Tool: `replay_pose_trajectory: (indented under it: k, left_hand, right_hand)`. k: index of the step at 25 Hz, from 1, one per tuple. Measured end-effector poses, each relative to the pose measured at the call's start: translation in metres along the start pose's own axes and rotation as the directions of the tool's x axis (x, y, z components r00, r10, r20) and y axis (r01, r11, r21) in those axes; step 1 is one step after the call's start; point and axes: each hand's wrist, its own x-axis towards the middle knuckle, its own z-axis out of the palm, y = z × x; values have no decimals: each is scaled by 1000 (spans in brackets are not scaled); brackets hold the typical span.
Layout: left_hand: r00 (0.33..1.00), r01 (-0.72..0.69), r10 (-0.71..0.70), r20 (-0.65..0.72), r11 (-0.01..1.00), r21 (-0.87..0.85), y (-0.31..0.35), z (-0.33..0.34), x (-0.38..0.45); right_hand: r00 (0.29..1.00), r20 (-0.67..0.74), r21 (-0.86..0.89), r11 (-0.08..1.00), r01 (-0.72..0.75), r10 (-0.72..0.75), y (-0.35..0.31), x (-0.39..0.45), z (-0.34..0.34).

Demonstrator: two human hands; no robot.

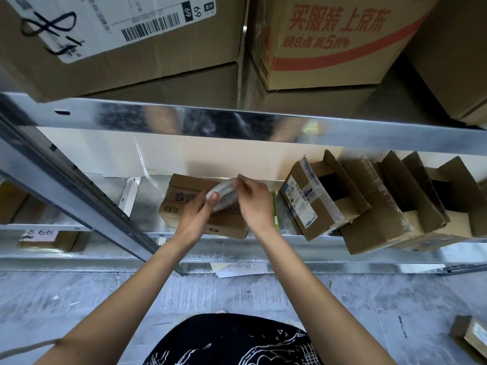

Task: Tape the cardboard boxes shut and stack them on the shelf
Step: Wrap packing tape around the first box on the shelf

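Galvanised metal shelving (237, 127) fills the view, standing on a scuffed grey concrete floor (79, 306), with a slanted steel brace (79, 185) crossing the left side in front of the lower shelf. On the upper shelf sit a large box with a white shipping label (105, 48), a box printed with red characters (329, 43) and part of another plain carton (453, 54) at the right edge. On the lower shelf, a small closed cardboard box (184, 204) lies flat under the hands, and both hands work just above it on a roll of tape (221, 196). The left hand (196, 214) grips the roll, its thumb curled over the rim, while the right hand (253, 198) pinches at the roll's upper edge with curled fingers. A green utility knife (275, 209) lies on the shelf just beside the right wrist, between the small box and a taped box with a blue-and-white label (308, 204) whose top flaps stand open. Further right, touching it, several more open cartons (411, 201) lean together with their flaps up. White papers (239, 268) lie on the floor under the shelf edge, a small labelled box (47, 238) sits low at the left, and another small package (471, 335) lies on the floor at the right.
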Motion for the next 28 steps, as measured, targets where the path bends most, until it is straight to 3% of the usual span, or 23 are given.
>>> replay_pose_trajectory:
  k: [5, 9, 13, 15, 18, 20, 22, 24, 26, 28]
  left_hand:
    - [986, 88, -84, 147, 996, -23, -3, 1, 5]
    - [969, 134, -140, 202, 990, 43, -5, 2, 7]
    - [981, 60, -70, 180, 996, 62, -4, 6, 8]
    - [977, 47, -59, 203, 997, 64, -9, 4, 8]
    - [979, 58, -68, 195, 997, 54, -14, 3, 7]
    - [981, 22, -35, 191, 997, 73, -11, 5, 6]
    - [981, -7, -15, 195, 994, 111, -9, 7, 6]
    - [983, 44, -54, 176, 997, 60, -11, 5, 7]
    - [982, 85, -89, 168, 996, 28, -13, 2, 10]
    - [975, 57, -92, 203, 983, 173, -8, 4, 8]
  right_hand:
    - [967, 101, 136, 959, -247, 234, 14, 10, -4]
    - [973, 150, 156, 968, -197, 174, 2, 8, -7]
    - [938, 299, 51, 979, -198, 174, -6, 13, -7]
    - [932, 292, 48, 970, -238, 214, -8, 15, -4]
    - [881, 294, 315, 833, -456, 371, -10, 18, -4]
    - [870, 311, 421, 765, -487, 382, -8, 15, -6]
    - [939, 217, 326, 887, -329, 268, -2, 13, -9]
    - [980, 196, 95, 994, -58, 39, 0, 6, -10]
    - [963, 251, -130, 983, 132, -96, 0, -5, -9]
    - [955, 241, -242, 942, 233, -174, -2, -8, -9]
